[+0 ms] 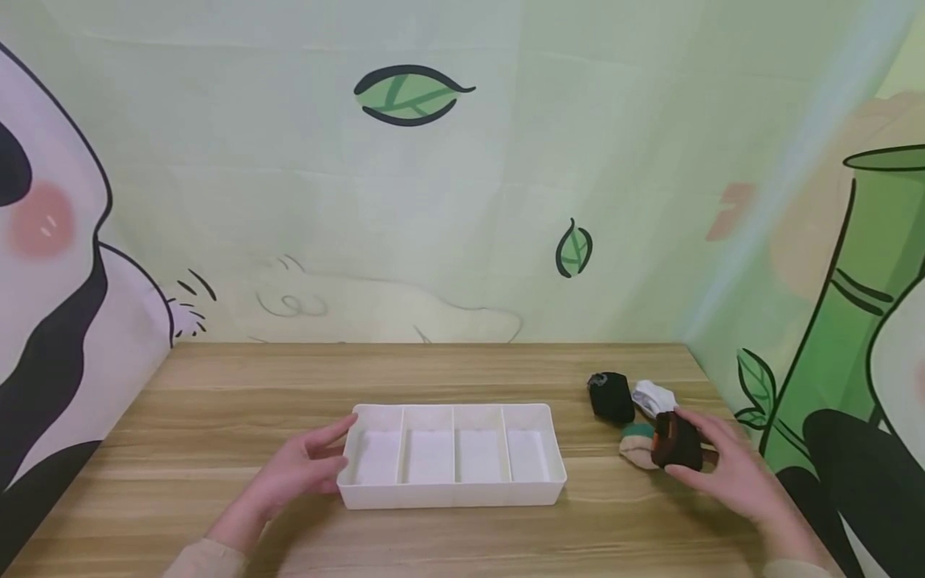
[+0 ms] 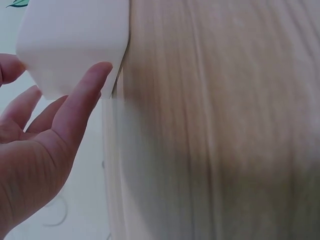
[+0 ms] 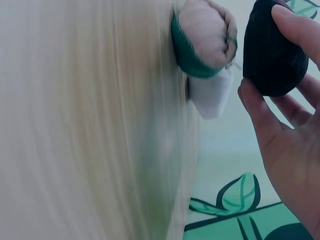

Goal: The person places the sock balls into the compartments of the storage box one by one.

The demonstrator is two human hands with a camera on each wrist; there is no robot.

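Both hands lay low in the head frame, nearest the lens. At lower right the right hand [image 1: 730, 474] pinched a dark sock roll [image 1: 678, 441] between thumb and fingers; the right wrist view showed the same hand [image 3: 287, 135] with thumb and fingertips curled round that roll [image 3: 272, 55], which was off the wood there. Just left of it lay a beige roll with a green cuff [image 1: 637, 445], seen clearly in the wrist view [image 3: 202, 40], with a white roll [image 1: 654, 397] beyond it and a black roll [image 1: 610, 396] further up and to the left. At lower centre-left the left hand [image 1: 299, 470] was open, fingers straight and spread, its fingertips at the left end wall of a white tray [image 1: 451, 494]; the left wrist view showed the fingers [image 2: 80, 105] against the tray's corner [image 2: 75, 40]. Four compartments divided the tray. All of it sat on a wooden table [image 1: 217, 385], the tray at the middle of the frame, the rolls to its right.
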